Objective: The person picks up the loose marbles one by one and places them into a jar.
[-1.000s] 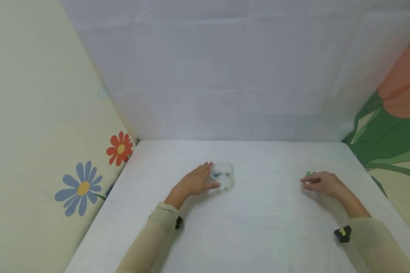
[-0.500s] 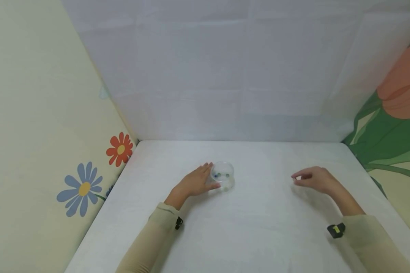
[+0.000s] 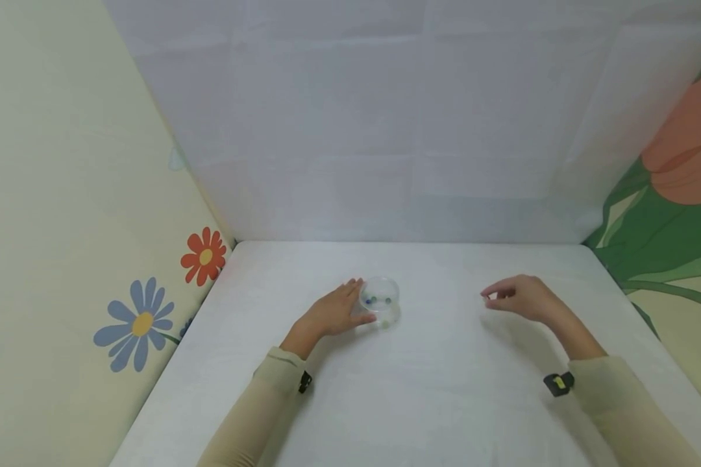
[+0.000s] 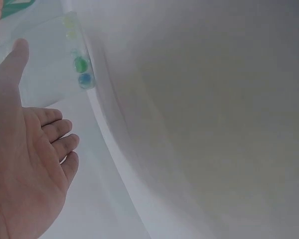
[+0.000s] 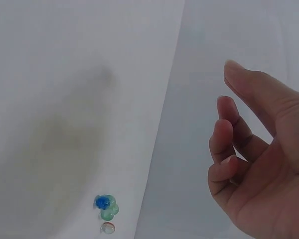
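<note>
A clear cup (image 3: pixel 380 285) stands on the white table with several coloured marbles (image 3: pixel 388 300) inside. My left hand (image 3: pixel 330 310) rests against the cup's left side, fingers straight and thumb along the near side. In the left wrist view, green and blue marbles (image 4: pixel 80 64) show through the cup wall beside that hand (image 4: pixel 35 159). My right hand (image 3: pixel 526 298) is above the table to the right, pinching a small marble (image 3: pixel 485 298) between thumb and index finger. The right wrist view shows this hand (image 5: pixel 264 144) with its other fingers curled; the pinched marble is hidden there.
Several loose marbles (image 5: pixel 106 206), blue, green and clear, lie on the table (image 5: pixel 154 164); in the head view they are hidden behind my right hand. A white sheet (image 3: pixel 409 130) hangs at the back. Flower-painted walls (image 3: pixel 143 324) border both sides.
My right hand has lifted away from the loose marbles with one marble in its fingertips and moved left towards the cup. My left hand and the cup have stayed put.
</note>
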Demonstrator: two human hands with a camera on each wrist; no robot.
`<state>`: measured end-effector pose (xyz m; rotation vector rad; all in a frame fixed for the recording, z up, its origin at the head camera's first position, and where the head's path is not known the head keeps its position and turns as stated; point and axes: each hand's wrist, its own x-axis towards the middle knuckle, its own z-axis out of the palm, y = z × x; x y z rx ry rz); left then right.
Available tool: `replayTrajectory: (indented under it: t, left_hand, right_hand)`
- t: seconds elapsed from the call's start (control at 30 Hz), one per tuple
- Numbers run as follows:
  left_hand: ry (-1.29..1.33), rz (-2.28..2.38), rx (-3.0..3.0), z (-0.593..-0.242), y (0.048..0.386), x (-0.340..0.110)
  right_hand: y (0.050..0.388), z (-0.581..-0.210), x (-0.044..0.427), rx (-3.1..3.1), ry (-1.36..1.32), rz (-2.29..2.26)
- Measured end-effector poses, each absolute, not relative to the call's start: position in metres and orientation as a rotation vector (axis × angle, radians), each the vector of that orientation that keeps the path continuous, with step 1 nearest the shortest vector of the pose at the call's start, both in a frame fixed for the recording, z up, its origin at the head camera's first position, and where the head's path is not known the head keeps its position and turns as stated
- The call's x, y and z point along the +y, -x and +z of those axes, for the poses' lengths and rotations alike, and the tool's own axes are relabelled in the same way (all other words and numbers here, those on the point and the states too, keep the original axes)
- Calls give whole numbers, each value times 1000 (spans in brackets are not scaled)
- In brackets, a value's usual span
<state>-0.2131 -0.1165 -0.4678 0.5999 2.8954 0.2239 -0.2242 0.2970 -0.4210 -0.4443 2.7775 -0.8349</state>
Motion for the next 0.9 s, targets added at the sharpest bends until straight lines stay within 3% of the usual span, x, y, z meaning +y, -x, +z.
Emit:
replayTrajectory:
  t: [0.9]
  left_hand:
    - [-632,206,2913,-469,213,-118]
  right_hand:
    - [241,-398,229,2717,654,-906]
